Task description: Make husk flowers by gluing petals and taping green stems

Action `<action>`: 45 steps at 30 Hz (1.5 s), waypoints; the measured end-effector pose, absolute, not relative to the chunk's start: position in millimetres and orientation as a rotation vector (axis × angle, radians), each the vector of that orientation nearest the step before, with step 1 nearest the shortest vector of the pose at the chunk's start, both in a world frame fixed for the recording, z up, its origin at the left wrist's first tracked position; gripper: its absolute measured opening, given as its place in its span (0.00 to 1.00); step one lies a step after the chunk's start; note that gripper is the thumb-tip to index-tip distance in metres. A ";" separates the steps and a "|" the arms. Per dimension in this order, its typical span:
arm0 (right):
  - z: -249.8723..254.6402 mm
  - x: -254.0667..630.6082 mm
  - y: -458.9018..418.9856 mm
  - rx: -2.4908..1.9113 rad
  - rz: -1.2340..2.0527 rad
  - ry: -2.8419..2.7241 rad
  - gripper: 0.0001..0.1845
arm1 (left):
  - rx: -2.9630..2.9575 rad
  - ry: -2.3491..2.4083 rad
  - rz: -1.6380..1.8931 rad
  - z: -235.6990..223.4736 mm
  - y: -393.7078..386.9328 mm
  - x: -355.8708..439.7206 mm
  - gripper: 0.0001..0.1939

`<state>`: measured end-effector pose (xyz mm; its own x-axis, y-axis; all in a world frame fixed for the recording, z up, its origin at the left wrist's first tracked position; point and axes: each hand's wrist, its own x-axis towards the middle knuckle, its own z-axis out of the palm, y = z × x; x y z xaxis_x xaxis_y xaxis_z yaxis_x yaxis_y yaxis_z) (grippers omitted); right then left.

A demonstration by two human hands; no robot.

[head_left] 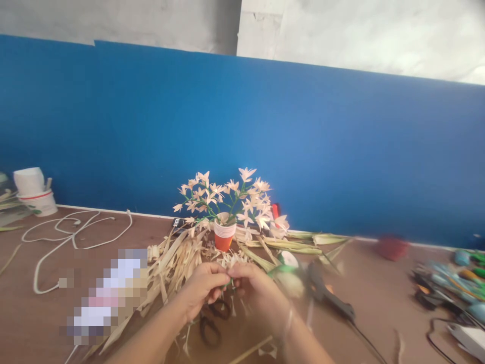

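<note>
My left hand (200,289) and my right hand (254,287) meet low in the middle of the view, fingers pinched together on a small pale flower piece with a green stem (229,282). Just beyond them stands an orange paper cup (224,235) holding a bunch of pale handmade flowers (227,194) on green stems. Dried leaf strips (175,263) lie heaped to the left of my hands. Black scissors (212,323) rest on the table under my wrists.
A black glue gun (328,296) with its cord lies right of my hands. A white cord (71,235) loops at the left, near stacked white cups (34,192). Coloured tools (450,283) crowd the right edge. A blue board (265,141) backs the brown table (379,313).
</note>
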<state>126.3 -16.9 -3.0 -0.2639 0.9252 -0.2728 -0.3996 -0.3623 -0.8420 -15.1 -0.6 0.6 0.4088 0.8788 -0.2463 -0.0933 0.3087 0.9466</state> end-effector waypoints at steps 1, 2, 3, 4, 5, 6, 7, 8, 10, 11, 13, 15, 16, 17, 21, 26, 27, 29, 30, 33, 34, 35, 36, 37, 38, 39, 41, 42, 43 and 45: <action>-2.8 126.1 -16.6 -0.983 1.786 -0.805 0.05 | 1.067 0.939 0.780 0.4 -0.6 -15.0 0.07; -2.6 125.7 -16.3 -0.988 1.788 -0.796 0.05 | 1.077 0.950 0.779 0.2 -0.7 -14.7 0.07; -2.5 125.2 -16.0 -0.996 1.787 -0.785 0.06 | 1.088 0.963 0.784 0.0 -0.9 -14.2 0.07; -2.5 124.6 -15.8 -1.004 1.783 -0.775 0.06 | 1.098 0.979 0.791 -0.3 -1.0 -13.5 0.07; -2.5 123.9 -15.6 -1.011 1.778 -0.765 0.06 | 1.111 1.001 0.801 -0.4 -1.2 -12.6 0.06; -2.5 123.2 -15.3 -1.017 1.773 -0.758 0.06 | 1.127 1.028 0.814 -0.6 -1.4 -11.5 0.06; -2.7 122.5 -14.8 -1.020 1.765 -0.754 0.07 | 1.141 1.058 0.829 -0.7 -1.6 -10.5 0.05; -3.0 122.0 -14.0 -1.023 1.756 -0.752 0.07 | 1.153 1.084 0.842 -0.7 -1.8 -9.6 0.05; -3.7 121.5 -11.9 -1.032 1.740 -0.753 0.06 | 1.154 1.100 0.850 -0.6 -2.3 -8.7 0.05; -3.9 121.6 -10.8 -1.040 1.735 -0.755 0.06 | 1.142 1.085 0.848 -0.4 -2.6 -8.9 0.05; -3.8 122.5 -8.9 -1.059 1.732 -0.754 0.06 | 1.102 1.025 0.829 0.6 -3.2 -10.3 0.05; -2.7 123.6 -8.3 -1.073 1.740 -0.749 0.06 | 1.065 0.959 0.803 2.1 -3.7 -12.5 0.06; -1.9 123.9 -8.5 -1.075 1.745 -0.746 0.06 | 1.052 0.932 0.788 2.9 -4.0 -13.5 0.06; -1.1 124.1 -9.0 -1.074 1.748 -0.744 0.06 | 1.045 0.913 0.772 3.7 -4.1 -14.3 0.06; 2.3 122.5 -12.1 -1.075 1.730 -0.735 0.06 | 1.050 0.936 0.753 5.1 -4.2 -14.8 0.06; 6.1 120.2 -15.4 -1.068 1.695 -0.734 0.06 | 1.067 0.978 0.769 1.6 -2.4 -12.7 0.05; 6.8 120.2 -15.9 -1.068 1.693 -0.738 0.06 | 1.068 0.971 0.767 0.7 -1.9 -12.7 0.05; 7.7 120.6 -16.6 -1.056 1.716 -0.755 0.07 | 1.059 0.948 0.767 -1.1 -0.9 -13.3 0.05; 7.8 121.1 -16.7 -1.038 1.745 -0.761 0.07 | 1.049 0.933 0.771 -1.8 -0.4 -14.0 0.05; 6.7 124.3 -15.9 -0.963 1.842 -0.740 0.09 | 1.010 0.870 0.775 -1.7 1.1 -16.3 0.07; 6.1 125.9 -15.3 -0.934 1.868 -0.731 0.09 | 0.994 0.848 0.769 -1.0 1.4 -17.0 0.08; 5.5 127.6 -14.5 -0.907 1.891 -0.731 0.08 | 0.979 0.824 0.762 -0.1 1.5 -17.5 0.08; 5.1 129.4 -13.7 -0.881 1.914 -0.746 0.08 | 0.962 0.804 0.754 0.9 1.4 -17.8 0.08; 4.8 131.0 -12.9 -0.858 1.938 -0.775 0.08 | 0.945 0.789 0.747 1.8 1.0 -18.0 0.08; 4.6 132.5 -12.0 -0.841 1.960 -0.809 0.08 | 0.927 0.780 0.742 2.4 0.5 -18.0 0.09; 4.4 133.7 -11.3 -0.834 1.976 -0.843 0.08 | 0.911 0.776 0.738 2.7 -0.2 -18.0 0.09; 4.0 135.2 -10.4 -0.838 1.989 -0.896 0.09 | 0.891 0.779 0.731 1.9 -1.5 -17.6 0.09; 3.7 135.5 -10.2 -0.840 1.989 -0.907 0.09 | 0.883 0.781 0.729 1.0 -2.0 -17.4 0.09; 3.4 135.6 -10.4 -0.841 1.986 -0.908 0.09 | 0.878 0.779 0.728 0.0 -2.3 -17.2 0.09; 3.1 135.5 -11.5 -0.853 1.971 -0.888 0.09 | 0.879 0.766 0.718 -1.8 -2.3 -16.8 0.08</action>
